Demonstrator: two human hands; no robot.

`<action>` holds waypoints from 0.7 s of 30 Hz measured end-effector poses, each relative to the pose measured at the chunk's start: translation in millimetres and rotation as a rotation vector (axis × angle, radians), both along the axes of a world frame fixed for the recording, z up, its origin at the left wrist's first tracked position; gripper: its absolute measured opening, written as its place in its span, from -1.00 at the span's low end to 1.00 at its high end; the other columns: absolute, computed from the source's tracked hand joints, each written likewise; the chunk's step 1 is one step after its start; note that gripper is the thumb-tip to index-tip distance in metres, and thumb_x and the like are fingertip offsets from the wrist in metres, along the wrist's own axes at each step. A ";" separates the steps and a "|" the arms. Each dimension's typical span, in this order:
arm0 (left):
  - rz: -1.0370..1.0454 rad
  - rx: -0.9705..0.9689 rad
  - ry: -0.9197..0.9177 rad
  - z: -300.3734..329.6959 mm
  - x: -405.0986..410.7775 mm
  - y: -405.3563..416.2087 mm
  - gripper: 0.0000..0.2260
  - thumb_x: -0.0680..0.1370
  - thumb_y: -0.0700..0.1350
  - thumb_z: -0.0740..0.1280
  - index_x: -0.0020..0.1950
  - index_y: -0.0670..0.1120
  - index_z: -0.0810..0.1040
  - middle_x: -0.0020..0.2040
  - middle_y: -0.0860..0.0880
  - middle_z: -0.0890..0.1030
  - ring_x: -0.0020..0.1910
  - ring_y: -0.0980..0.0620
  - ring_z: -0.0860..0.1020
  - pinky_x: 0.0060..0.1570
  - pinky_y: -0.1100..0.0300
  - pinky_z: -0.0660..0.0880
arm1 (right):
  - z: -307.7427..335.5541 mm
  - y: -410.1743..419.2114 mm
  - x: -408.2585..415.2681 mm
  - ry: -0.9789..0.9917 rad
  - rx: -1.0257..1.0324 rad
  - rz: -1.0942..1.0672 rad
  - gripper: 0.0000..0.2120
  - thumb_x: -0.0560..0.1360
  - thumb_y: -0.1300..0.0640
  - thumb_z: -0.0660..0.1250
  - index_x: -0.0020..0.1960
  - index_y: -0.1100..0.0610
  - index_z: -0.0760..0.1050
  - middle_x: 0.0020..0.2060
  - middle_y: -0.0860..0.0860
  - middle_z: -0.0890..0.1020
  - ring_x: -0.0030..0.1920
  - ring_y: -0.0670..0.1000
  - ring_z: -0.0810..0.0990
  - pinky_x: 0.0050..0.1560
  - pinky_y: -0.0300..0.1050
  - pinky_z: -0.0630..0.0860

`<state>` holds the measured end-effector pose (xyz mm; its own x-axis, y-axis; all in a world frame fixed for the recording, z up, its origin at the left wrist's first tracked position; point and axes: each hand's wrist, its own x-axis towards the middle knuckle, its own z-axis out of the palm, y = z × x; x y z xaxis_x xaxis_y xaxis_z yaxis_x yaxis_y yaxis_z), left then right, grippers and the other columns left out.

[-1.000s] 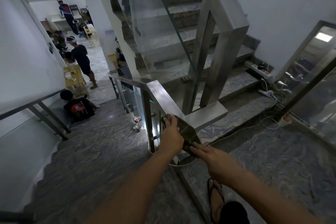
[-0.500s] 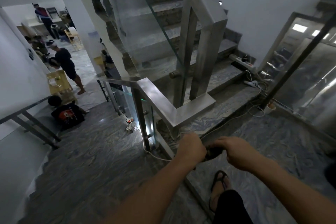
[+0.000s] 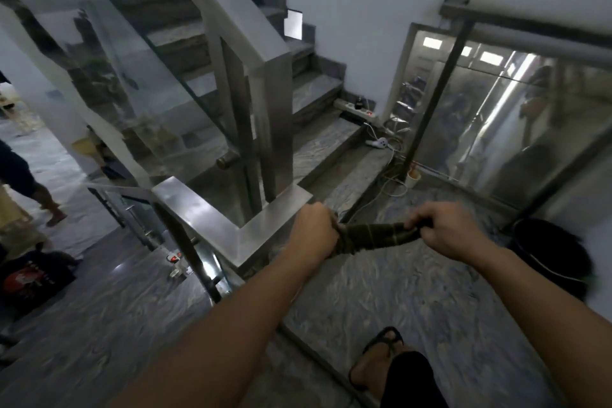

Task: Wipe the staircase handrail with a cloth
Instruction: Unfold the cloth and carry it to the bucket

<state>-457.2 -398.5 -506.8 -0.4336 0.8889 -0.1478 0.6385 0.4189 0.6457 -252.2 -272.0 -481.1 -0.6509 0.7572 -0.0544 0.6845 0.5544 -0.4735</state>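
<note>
A dark green striped cloth (image 3: 374,235) is stretched and twisted between my two hands above the landing floor. My left hand (image 3: 313,230) grips one end, just right of the handrail's corner. My right hand (image 3: 445,230) grips the other end. The flat stainless steel handrail (image 3: 198,209) bends in an L at the landing corner and rises along the upper flight (image 3: 228,3) over glass panels. The cloth is off the rail.
A black bucket (image 3: 549,255) stands at the right by the wall. A power strip (image 3: 356,108) and cables lie on the lower steps. A glass railing panel (image 3: 516,129) closes the right side. People are on the lower floor at left. My sandalled foot (image 3: 381,361) is below.
The cloth has come off the handrail corner. Both hands pulled back toward me and now stretch and twist it between them. The view has swung right.
</note>
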 end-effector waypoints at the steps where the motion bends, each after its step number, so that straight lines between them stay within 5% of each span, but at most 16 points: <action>1: -0.030 0.009 0.045 5.0 0.9 10.8 -0.89 0.51 -0.21 0.34 -0.06 -0.12 0.67 -0.09 -0.11 0.66 -0.15 -0.01 0.63 -0.08 0.02 0.63 | 3.6 7.0 2.6 0.015 -0.009 -0.003 -0.71 0.30 0.42 0.36 -0.20 0.04 0.66 -0.22 -0.12 0.59 -0.21 -0.20 0.50 -0.22 -0.53 0.35; 4: -0.087 0.055 0.168 18.9 3.0 46.3 -0.91 0.48 -0.21 0.33 -0.06 -0.10 0.60 0.03 -0.09 0.54 -0.03 -0.09 0.54 -0.02 -0.04 0.57 | 10.5 29.3 10.3 0.068 -0.040 -0.027 -0.83 0.28 0.28 0.45 -0.21 0.03 0.68 -0.21 -0.05 0.65 -0.19 -0.10 0.59 -0.16 -0.27 0.49; 6: -0.129 0.064 0.204 24.6 2.4 73.1 -0.93 0.47 -0.19 0.33 -0.07 -0.07 0.54 0.07 -0.05 0.45 0.02 -0.08 0.47 0.00 -0.02 0.53 | 12.5 46.6 14.4 0.131 -0.020 -0.058 -0.92 0.31 0.23 0.47 -0.23 0.08 0.69 -0.23 -0.03 0.67 -0.22 -0.12 0.60 -0.21 -0.36 0.48; 9: -0.192 0.069 0.123 26.6 -0.3 119.3 -0.92 0.52 -0.18 0.26 -0.09 0.00 0.44 -0.08 -0.01 0.48 -0.11 -0.02 0.47 -0.21 0.08 0.46 | 9.7 79.3 19.1 0.189 -0.022 -0.122 -0.95 0.33 0.24 0.49 -0.24 0.11 0.69 -0.27 -0.02 0.67 -0.26 -0.18 0.58 -0.30 -0.50 0.41; 17: -0.390 -0.010 -0.007 33.8 5.2 277.4 -0.80 0.49 -0.26 0.34 -0.10 0.05 0.44 -0.11 0.05 0.52 -0.13 0.10 0.52 -0.26 0.22 0.43 | -6.7 220.4 39.7 0.030 -0.251 -0.182 -0.58 0.29 0.14 0.48 0.11 -0.04 0.49 -0.07 -0.05 0.57 -0.14 -0.11 0.56 -0.25 -0.24 0.44; 19: -0.418 -0.030 -0.019 41.2 14.7 321.9 -0.73 0.44 -0.28 0.38 -0.17 0.09 0.44 -0.09 0.03 0.53 -0.14 0.08 0.54 -0.27 0.24 0.45 | -1.1 257.1 46.5 -0.013 -0.391 -0.186 -0.69 0.30 0.14 0.44 0.03 -0.06 0.56 -0.14 -0.04 0.62 -0.19 -0.05 0.61 -0.30 -0.18 0.53; 21: -0.450 -0.052 -0.012 51.5 27.6 363.6 -0.70 0.40 -0.30 0.39 -0.20 0.11 0.44 -0.08 0.02 0.54 -0.12 0.06 0.55 -0.26 0.21 0.50 | 6.6 286.5 54.2 -0.072 -0.424 -0.175 -0.88 0.27 0.13 0.40 -0.26 -0.09 0.61 -0.33 -0.05 0.63 -0.30 0.00 0.62 -0.36 -0.13 0.55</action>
